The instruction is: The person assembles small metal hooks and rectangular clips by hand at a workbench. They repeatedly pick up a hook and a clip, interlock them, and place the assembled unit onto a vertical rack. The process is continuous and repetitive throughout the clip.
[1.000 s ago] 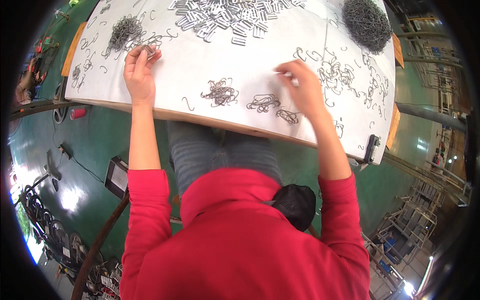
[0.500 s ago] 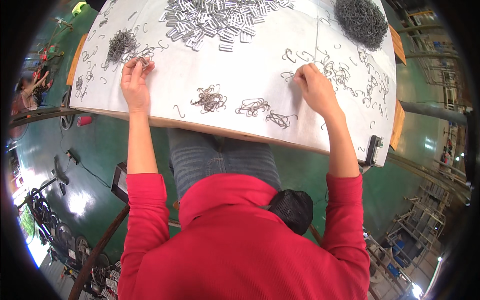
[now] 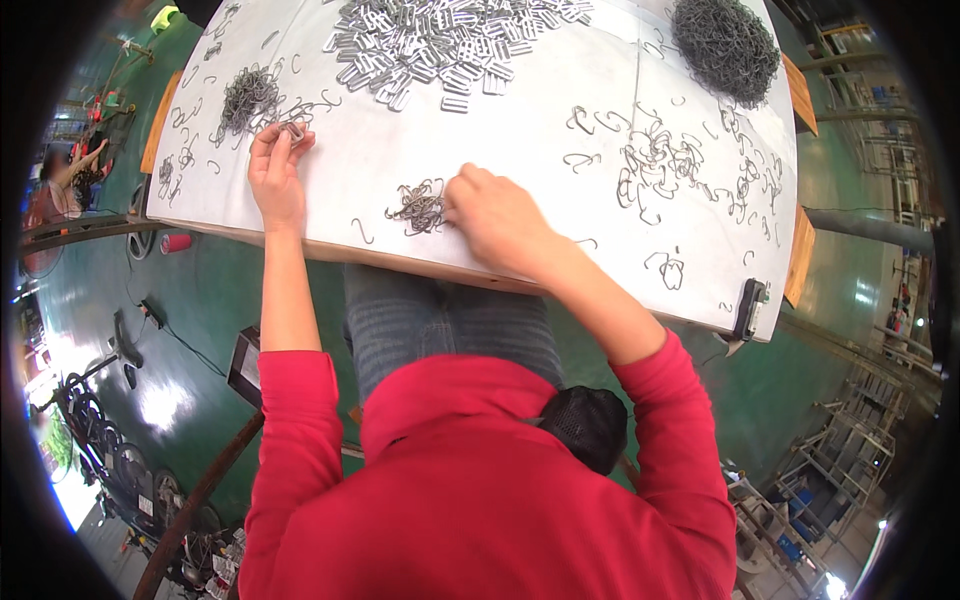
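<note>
At the far left rim a person (image 3: 62,190) sits half cut off and too blurred to read, near a small red cylinder (image 3: 176,242) on the green floor. The left hand (image 3: 275,172) rests on the pale grey sheet-covered counter (image 3: 520,150), its fingers (image 3: 283,139) pressed together, pinching a small metal clip (image 3: 295,130); the clip is mostly covered by the fingertips, so its shape is hard to tell. Just beyond lies a dark tangle of thin wire hooks (image 3: 247,95). Further back spreads a heap of flat silvery rectangular buckles (image 3: 450,35), cut off at the top edge. The right hand (image 3: 500,220) lies near the counter's front edge, knuckles up; its fingers curl down onto a small cluster of bent grey wire hooks (image 3: 418,205), touching its right side, and whether they grip any I cannot tell. To the right, loose S-shaped wire hooks (image 3: 655,160) lie scattered, a dense round mass of dark wire (image 3: 725,45) sits at the far corner, and a black clamp (image 3: 750,305) holds the counter's right edge
</note>
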Tool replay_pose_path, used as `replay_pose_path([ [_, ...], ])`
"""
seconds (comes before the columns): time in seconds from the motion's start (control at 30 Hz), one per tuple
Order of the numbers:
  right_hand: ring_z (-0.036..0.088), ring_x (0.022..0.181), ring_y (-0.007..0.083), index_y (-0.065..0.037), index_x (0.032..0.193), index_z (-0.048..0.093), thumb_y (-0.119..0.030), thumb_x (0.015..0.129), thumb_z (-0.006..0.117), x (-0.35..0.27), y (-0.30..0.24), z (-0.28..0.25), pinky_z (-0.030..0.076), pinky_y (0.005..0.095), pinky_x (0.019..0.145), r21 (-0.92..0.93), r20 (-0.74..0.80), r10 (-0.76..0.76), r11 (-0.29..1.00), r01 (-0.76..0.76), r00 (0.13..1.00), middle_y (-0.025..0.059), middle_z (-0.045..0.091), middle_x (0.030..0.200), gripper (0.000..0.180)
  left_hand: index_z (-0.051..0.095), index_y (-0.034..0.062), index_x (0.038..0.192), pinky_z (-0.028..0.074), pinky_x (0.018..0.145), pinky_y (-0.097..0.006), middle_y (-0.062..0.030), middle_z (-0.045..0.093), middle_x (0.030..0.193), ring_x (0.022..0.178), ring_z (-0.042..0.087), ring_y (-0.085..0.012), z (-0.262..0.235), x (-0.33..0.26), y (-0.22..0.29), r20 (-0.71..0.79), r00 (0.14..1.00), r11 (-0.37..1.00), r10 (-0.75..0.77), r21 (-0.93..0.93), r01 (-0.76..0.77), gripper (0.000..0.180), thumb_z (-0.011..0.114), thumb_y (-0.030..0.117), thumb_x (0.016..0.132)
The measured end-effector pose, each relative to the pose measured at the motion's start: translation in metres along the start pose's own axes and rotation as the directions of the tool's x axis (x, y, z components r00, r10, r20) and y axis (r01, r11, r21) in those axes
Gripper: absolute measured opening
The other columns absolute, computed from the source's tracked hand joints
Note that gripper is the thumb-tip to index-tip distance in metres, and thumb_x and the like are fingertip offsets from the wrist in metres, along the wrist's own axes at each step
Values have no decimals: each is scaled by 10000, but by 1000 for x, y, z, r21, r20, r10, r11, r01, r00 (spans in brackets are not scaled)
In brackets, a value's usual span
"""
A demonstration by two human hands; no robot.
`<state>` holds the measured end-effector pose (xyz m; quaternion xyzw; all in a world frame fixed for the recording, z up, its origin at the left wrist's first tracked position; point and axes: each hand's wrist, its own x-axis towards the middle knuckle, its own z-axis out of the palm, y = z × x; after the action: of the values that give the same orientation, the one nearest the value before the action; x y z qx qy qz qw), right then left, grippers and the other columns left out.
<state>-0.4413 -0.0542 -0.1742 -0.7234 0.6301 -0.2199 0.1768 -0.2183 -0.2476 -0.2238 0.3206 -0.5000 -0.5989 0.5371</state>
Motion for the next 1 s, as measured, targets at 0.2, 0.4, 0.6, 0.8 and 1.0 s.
replay_pose_path([
  [0.2, 591, 860, 294, -106, 884, 598, -110, 793, 554, 2, 30, -26, 479, 396, 734, 57, -220, 252, 968, -246, 942, 90, 574, 936, 101, 530, 2, 1020, 490, 840, -359, -129, 613, 969, 864, 599, -206, 3, -3, 5, -30, 1000, 1000, -2, -1, 2, 117, 483, 48, 923],
  [0.4, 615, 842, 261, -99, 976, 652, -142, 862, 565, -42, 133, -84, 481, 367, 736, 11, -441, 544, 798, -602, 714, 87, 593, 992, 149, 529, 7, 1027, 489, 830, -353, -125, 608, 962, 855, 591, -197, 4, 1, 4, 6, 1000, 998, -17, -63, 17, 122, 482, 53, 924],
  [0.6, 608, 825, 269, -69, 909, 636, -166, 850, 592, -34, 158, -95, 475, 372, 730, -83, -319, 550, 795, -601, 772, 105, 602, 965, 122, 528, 6, 1035, 489, 827, -349, -124, 607, 963, 849, 591, -196, 3, 1, 2, 5, 1000, 998, -9, -54, 10, 129, 482, 59, 926],
  [0.8, 613, 799, 266, -46, 874, 631, -158, 824, 614, -34, 145, -99, 477, 358, 711, -129, -380, 480, 819, -559, 791, 117, 627, 899, 124, 531, 3, 1033, 487, 832, -349, -124, 610, 967, 855, 592, -201, 4, 1, 3, -12, 1000, 999, -7, -47, 7, 131, 485, 59, 924],
  [1.0, 615, 760, 242, -20, 858, 661, -131, 791, 622, -53, 101, -101, 473, 324, 693, 238, 9, 597, 778, -581, 803, 143, 655, 859, 136, 528, -4, 1026, 492, 830, -344, -124, 609, 951, 847, 594, -194, 4, -1, 4, -13, 1000, 999, -7, -34, 6, 130, 486, 51, 916],
])
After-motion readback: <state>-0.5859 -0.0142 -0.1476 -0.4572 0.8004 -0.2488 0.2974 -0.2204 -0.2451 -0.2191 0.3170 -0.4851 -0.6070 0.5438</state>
